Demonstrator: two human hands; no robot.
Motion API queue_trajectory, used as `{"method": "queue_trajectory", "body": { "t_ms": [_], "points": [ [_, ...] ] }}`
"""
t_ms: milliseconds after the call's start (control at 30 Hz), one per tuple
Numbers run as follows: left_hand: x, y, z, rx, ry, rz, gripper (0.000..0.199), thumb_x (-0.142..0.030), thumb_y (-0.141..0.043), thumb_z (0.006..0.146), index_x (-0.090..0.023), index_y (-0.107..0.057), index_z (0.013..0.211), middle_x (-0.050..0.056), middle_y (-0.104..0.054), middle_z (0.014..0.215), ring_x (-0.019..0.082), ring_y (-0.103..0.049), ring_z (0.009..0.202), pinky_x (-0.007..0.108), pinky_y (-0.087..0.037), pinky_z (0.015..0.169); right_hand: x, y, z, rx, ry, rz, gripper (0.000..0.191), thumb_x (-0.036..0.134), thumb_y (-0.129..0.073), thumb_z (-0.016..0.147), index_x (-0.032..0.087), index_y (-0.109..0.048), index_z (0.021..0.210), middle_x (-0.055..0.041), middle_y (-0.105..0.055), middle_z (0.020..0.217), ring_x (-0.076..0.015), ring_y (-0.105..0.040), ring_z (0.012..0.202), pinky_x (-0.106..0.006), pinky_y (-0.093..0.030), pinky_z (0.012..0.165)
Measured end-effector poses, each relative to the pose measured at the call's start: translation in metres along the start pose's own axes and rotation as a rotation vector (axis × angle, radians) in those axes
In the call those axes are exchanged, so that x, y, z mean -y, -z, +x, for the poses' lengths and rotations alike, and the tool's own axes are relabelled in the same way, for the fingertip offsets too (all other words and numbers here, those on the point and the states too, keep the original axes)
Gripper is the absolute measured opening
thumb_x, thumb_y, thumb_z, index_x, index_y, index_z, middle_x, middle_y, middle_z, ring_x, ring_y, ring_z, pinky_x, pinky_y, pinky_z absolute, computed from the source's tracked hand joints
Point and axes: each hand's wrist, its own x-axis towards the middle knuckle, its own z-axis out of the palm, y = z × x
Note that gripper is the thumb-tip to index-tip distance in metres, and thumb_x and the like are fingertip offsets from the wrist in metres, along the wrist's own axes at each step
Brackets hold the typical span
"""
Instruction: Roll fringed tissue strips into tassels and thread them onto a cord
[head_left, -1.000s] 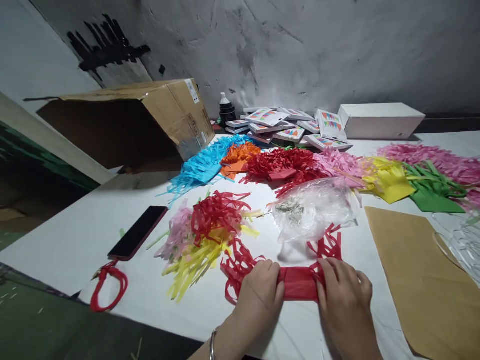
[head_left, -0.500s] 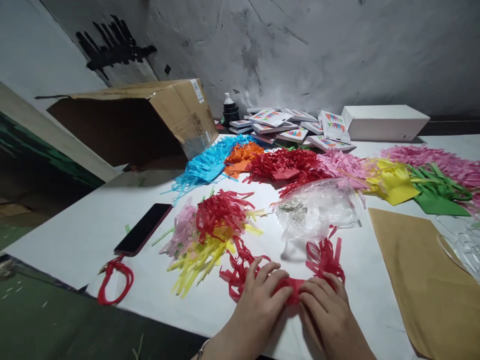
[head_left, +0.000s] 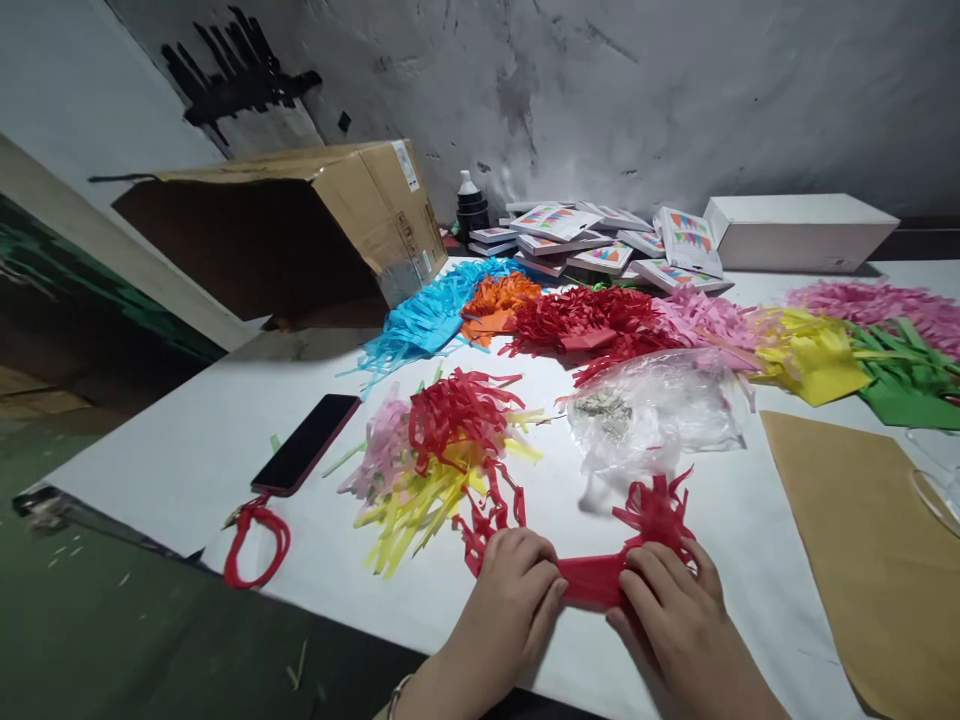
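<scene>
Half a second earlier my left hand [head_left: 517, 590] and right hand [head_left: 670, 595] were nearly together, covering most of the red tissue strip [head_left: 591, 582]; now they'd spread and its middle showed between them, flat and fairly straight. Left had one end, fingers curled snugly over it; right had the other, same way. Strip was at the near side of the white table [head_left: 187, 460], red fringes [head_left: 654, 512] sticking out past both grips. My read: strip was likely being smoothed, both ends under control

a red strip [head_left: 592, 582], smooth mid-length and fringed at both ends, stretches sideways over the white table [head_left: 757, 540].
</scene>
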Motion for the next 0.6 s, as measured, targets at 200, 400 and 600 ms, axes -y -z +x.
{"method": "queue_trajectory", "body": {
  "t_ms": [200,400,600],
  "points": [
    [0.002,0.005,-0.001,0.037,0.02,-0.078,0.022,-0.016,-0.047,0.1,-0.019,-0.063,0.085,0.008,-0.066,0.099,0.023,-0.059,0.094,0.04,-0.049,0.085,-0.016,0.019,0.008,0.231,0.032,0.046,0.011,0.021,-0.054,0.098,0.024,-0.061,0.09,0.0008,-0.067,0.097,-0.0164,-0.061,0.096,-0.036,-0.03,0.098],
    [0.0,-0.002,-0.004,-0.076,0.042,0.059,0.021,-0.008,-0.045,0.096,-0.018,-0.061,0.085,0.009,-0.065,0.1,0.024,-0.059,0.093,0.047,-0.047,0.09,-0.01,0.012,0.009,0.118,-0.021,0.029,0.022,0.019,-0.048,0.1,0.023,-0.061,0.083,-0.0004,-0.066,0.092,-0.0173,-0.06,0.089,-0.037,-0.032,0.092],
    [-0.002,-0.011,0.004,-0.096,0.139,0.212,0.018,-0.005,-0.051,0.087,-0.018,-0.06,0.078,0.007,-0.063,0.092,0.025,-0.056,0.087,0.052,-0.045,0.089,0.007,0.001,0.017,0.057,-0.162,-0.01,0.028,0.018,-0.046,0.1,0.022,-0.058,0.075,-0.0013,-0.064,0.082,-0.0196,-0.056,0.081,-0.043,-0.031,0.092]
  ]
}}
